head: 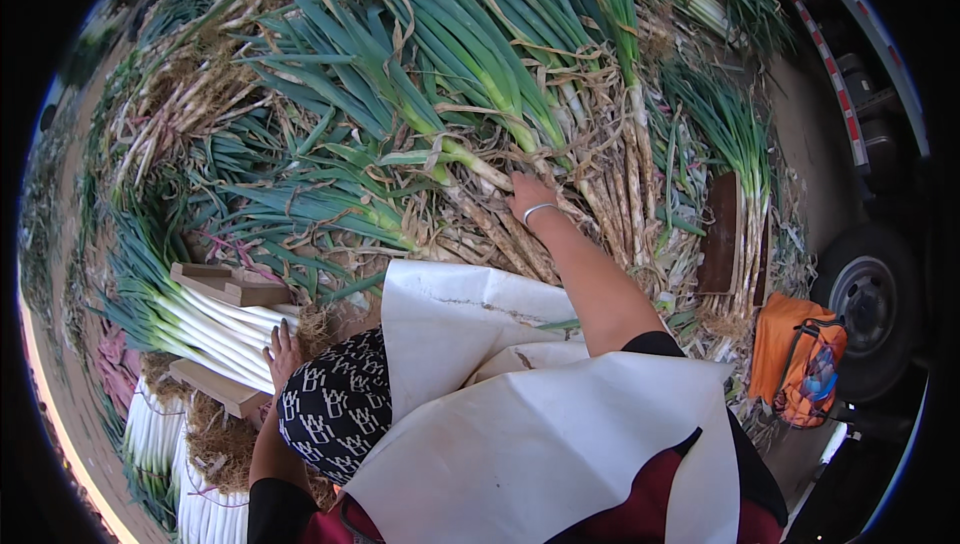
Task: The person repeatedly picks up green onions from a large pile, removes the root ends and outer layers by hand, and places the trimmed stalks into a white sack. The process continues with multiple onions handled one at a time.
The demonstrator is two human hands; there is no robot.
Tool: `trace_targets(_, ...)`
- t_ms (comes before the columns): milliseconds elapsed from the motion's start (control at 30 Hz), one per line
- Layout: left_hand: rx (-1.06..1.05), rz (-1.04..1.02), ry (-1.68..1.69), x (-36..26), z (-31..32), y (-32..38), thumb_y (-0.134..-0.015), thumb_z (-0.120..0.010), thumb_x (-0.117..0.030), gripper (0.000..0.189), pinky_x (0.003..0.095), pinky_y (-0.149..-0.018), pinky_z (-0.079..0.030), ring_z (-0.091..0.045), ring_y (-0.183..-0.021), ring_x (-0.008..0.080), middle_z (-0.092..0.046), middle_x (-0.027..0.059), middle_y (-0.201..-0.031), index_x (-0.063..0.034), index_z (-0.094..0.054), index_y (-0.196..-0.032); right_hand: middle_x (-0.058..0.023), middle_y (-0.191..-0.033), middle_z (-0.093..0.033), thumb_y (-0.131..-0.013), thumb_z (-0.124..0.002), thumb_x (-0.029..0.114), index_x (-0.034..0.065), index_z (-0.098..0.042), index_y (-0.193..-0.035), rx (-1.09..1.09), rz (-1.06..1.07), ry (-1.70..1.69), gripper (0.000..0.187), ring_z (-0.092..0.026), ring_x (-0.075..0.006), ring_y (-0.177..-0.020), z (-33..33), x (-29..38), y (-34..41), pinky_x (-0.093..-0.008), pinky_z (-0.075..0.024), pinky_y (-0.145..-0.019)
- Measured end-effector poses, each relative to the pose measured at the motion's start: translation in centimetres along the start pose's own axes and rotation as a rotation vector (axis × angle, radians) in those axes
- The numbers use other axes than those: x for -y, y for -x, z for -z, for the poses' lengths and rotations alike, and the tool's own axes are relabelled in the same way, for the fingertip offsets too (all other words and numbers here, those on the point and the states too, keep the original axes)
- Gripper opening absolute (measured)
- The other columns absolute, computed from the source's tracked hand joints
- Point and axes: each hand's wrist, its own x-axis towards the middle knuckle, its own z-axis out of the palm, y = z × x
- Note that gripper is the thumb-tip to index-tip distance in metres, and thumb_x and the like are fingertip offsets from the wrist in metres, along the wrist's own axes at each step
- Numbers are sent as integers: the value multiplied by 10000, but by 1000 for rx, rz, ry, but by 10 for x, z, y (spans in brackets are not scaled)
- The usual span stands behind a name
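My right hand [531, 195], with a silver bangle at the wrist, reaches into a heap of unpeeled long green onions [499, 233] before me; its fingers are partly hidden among stalks and dry leaves, so its grip is unclear. My left hand [283, 355] rests with fingers apart on the root end of a row of peeled white green onions [225, 326]. These lie between two wooden blocks [232, 285] at the left. A white sheet apron [540, 424] covers my lap, beside a black patterned cloth over my knee [334, 401].
Tied bundles of peeled green onions [154, 424] stand at the lower left. More unpeeled ones [750, 221] lie in a brown holder [718, 236] at the right. Beyond are an orange bag [799, 360] and a vehicle's wheel [866, 304]. Leaf scraps litter the ground.
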Motion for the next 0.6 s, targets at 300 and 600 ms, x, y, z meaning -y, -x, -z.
trace_targets(300,14,88,128,-9,0,-6,-760,-584,-336,430,581,-964,-230,-226,-1293,300,-241,46,-1420,-94,-492,-1103,-172,-1006,-557,-805,-575,347,41,-474,-988,-212,183,-297,371,-569,-347,-862,11,39,82,-429,-461,-716)
trace_targets(600,-318,-110,610,11,150,-22,-842,-549,-248,251,389,-634,-463,-588,-727,351,-616,181,-817,-2,-595,-868,-138,-689,-594,-822,-573,333,35,-534,-893,-137,299,-535,309,-568,-279,-622,93,55,151,-378,-430,-593)
